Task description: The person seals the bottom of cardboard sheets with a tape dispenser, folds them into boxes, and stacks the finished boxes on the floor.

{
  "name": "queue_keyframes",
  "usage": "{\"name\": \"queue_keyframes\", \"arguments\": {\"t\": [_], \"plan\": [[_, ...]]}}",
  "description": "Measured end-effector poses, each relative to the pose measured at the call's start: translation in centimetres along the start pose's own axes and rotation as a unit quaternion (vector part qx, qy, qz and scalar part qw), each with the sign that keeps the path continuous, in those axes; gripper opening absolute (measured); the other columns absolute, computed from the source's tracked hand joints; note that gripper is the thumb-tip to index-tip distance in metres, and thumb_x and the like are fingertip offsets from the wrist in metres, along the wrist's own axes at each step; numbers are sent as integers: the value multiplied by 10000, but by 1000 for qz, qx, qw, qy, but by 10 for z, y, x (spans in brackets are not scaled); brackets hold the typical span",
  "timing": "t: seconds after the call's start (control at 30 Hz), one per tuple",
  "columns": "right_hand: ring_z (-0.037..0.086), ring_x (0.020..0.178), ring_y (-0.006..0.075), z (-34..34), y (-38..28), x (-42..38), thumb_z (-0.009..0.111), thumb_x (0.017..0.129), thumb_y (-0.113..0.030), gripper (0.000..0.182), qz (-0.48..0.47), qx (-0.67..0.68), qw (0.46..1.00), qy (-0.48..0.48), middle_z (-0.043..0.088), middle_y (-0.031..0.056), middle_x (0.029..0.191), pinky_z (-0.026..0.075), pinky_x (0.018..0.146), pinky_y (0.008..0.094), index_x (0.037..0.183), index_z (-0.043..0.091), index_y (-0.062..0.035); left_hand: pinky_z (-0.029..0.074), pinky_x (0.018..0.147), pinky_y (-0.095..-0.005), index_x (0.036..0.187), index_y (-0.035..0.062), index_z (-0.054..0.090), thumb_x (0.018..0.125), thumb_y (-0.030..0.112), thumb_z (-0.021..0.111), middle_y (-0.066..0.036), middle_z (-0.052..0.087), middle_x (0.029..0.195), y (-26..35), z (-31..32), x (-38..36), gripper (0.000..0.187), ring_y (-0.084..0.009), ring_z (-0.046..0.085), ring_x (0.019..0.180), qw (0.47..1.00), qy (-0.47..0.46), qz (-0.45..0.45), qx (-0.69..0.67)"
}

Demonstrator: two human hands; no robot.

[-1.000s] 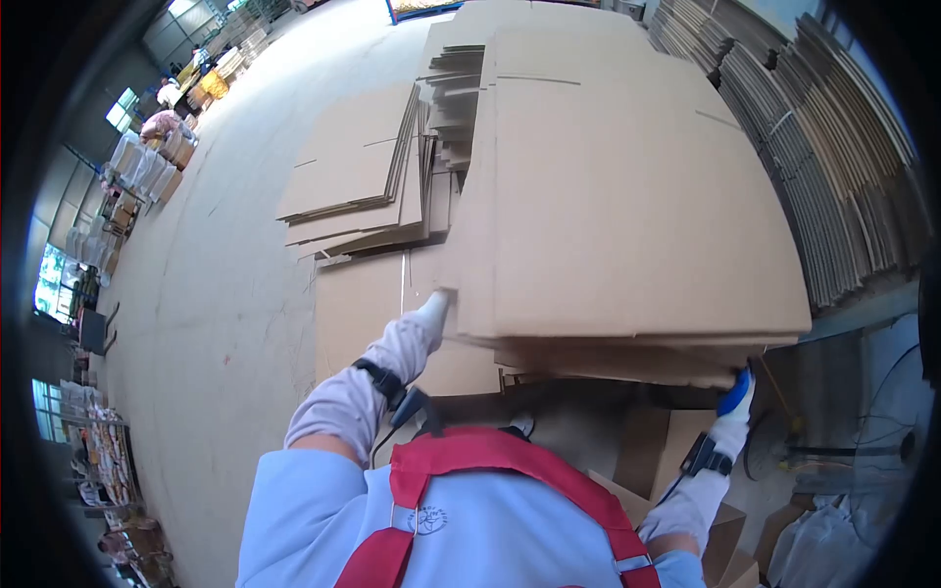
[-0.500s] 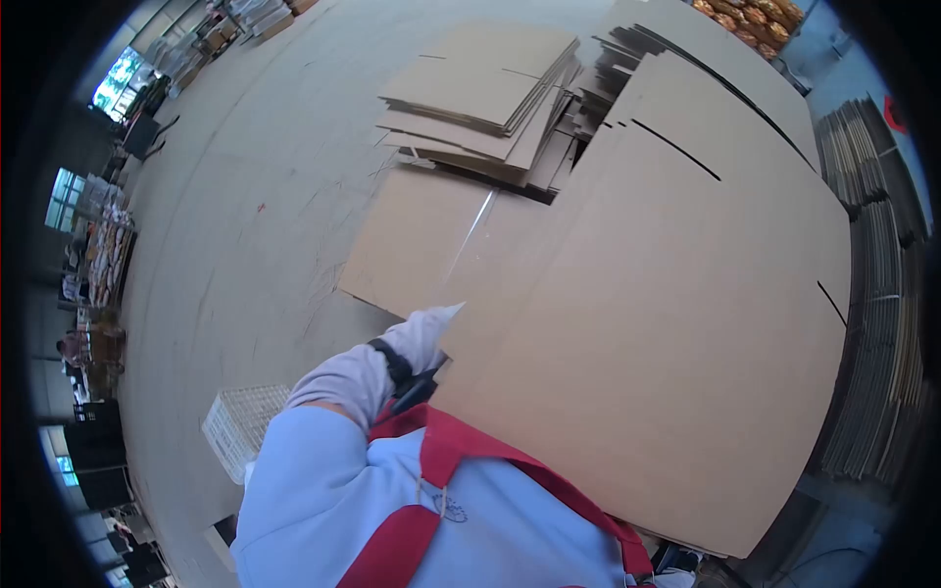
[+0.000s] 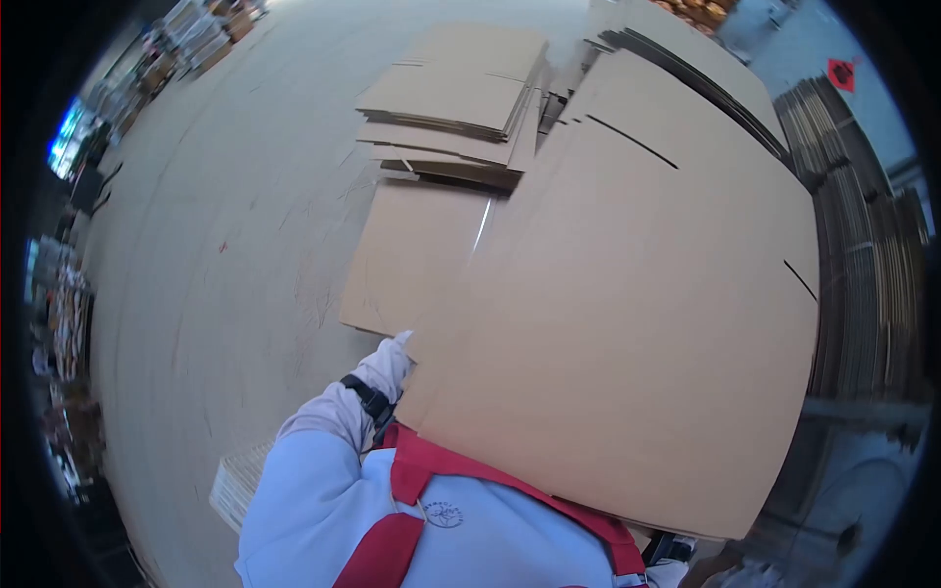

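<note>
Your left hand (image 3: 390, 355), gloved: fingers closed on the left edge of the cardboard stack (image 3: 627, 323), at about 9 o'clock of it. Your right hand: hidden under the stack; grip cannot be told. The stack: large flat sheets, tilted, held against your chest, filling the view's centre and right. At 11 o'clock: a flat sheet (image 3: 412, 255) on the floor (image 3: 216, 225), then a pile of folded cartons (image 3: 456, 98). At 3 o'clock: upright bundled cardboard (image 3: 867, 265).

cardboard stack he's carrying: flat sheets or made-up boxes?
Flat. The cardboard stack shows one broad, slotted face; left hand grips its corner edge.
</note>
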State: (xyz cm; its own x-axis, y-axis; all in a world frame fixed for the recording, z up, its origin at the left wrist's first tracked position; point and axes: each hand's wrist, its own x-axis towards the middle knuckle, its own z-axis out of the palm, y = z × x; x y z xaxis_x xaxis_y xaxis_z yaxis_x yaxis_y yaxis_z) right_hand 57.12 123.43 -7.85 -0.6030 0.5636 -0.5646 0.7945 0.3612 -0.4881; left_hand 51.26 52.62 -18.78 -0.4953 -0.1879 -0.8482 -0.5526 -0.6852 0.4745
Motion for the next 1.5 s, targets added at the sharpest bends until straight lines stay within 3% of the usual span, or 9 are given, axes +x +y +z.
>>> {"name": "queue_keyframes", "arguments": {"t": [0.37,0.67,0.83,0.9,1.0,1.03,1.2,1.37,1.5], "plan": [[454,1291,258,139,116,-214,567,891,-458,615,186,4,982,44,482,129,1378,378,1048,400,1381,461,-102,423,951,-440,1361,204,419,911,603,470,-80,490,1342,143,-328,-16,604,-303,500,1176,995,87,42,7],[452,1295,258,300,138,-184,579,877,-465,624,168,-88,975,-119,475,134,1384,373,1049,406,1379,465,-111,410,981,-456,1398,229,391,904,623,474,-75,459,1398,61,-430,19,637,-312,478,1228,980,180,20,-83],[458,1268,275,327,-10,-183,599,807,-637,711,207,393,894,-63,537,138,1297,321,1049,499,1353,503,-192,402,998,-464,1419,243,376,900,635,475,-73,442,1429,-3,-425,83,657,-318,465,1258,974,160,13,-160],[509,771,62,257,-29,-157,573,906,-516,416,30,349,935,48,569,-28,953,383,698,225,1213,572,-236,399,1005,-468,1427,249,370,899,639,476,-71,435,1441,-57,-409,124,666,-320,460,1269,964,141,-24,-224],[421,1307,189,226,-195,-214,383,1013,-424,577,-356,338,861,135,423,79,1433,306,1077,369,1507,283,-144,395,1015,-473,1439,257,360,896,646,477,-70,425,1460,-32,-417,125,678,-323,453,1287,964,142,5,-224],[163,1465,257,228,-254,-242,324,1019,-397,607,-443,260,851,107,189,128,1580,100,1176,410,1535,176,-114,393,1019,-474,1443,260,357,895,648,478,-69,422,1466,-6,-427,114,682,-325,450,1293,970,133,18,-203],[137,1456,386,369,-380,-235,592,886,-383,742,-592,-335,731,61,231,219,1546,118,1167,516,1511,272,-144,281,1075,-564,1507,335,233,964,631,308,-58,259,1563,169,-372,49,623,-292,257,1425,991,-59,58,108],[52,1447,456,485,-330,-213,425,931,-526,660,-499,-454,738,32,114,229,1574,-32,1097,680,1515,253,-271,392,1034,-326,1422,3,387,936,228,616,-74,533,1336,137,-311,194,582,-183,507,1208,901,-65,318,289],[30,1445,470,483,-297,-247,386,936,-547,669,-511,-467,722,-10,89,223,1581,-38,1089,692,1526,218,-282,394,1033,-321,1412,-19,393,940,243,616,-109,522,1344,167,-220,127,584,-206,512,1195,959,-38,224,166]]}}
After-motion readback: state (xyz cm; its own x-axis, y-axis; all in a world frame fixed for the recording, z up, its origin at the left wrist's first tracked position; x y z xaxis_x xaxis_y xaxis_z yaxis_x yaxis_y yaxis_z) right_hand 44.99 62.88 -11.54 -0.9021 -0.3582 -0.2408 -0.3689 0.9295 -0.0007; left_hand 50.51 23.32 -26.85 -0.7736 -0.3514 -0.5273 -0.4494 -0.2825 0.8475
